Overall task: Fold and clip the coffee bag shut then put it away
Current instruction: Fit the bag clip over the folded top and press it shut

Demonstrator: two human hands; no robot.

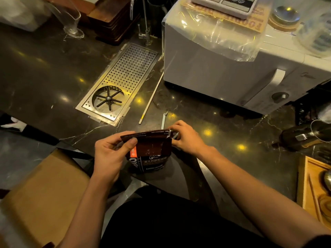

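Note:
A dark brown coffee bag with white print and an orange strip stands upright at the near edge of the black marble counter. Its top is folded over toward me. My left hand pinches the fold's left end, thumb on the front. My right hand grips the fold's right end, where a white clip bar sticks up and away from the bag. A second long white clip rod lies loose on the counter beyond the bag.
A perforated steel rinser tray is set into the counter behind the bag. A white microwave stands at the right with a scale on top. A wooden tray is at the near right, a metal pitcher above it.

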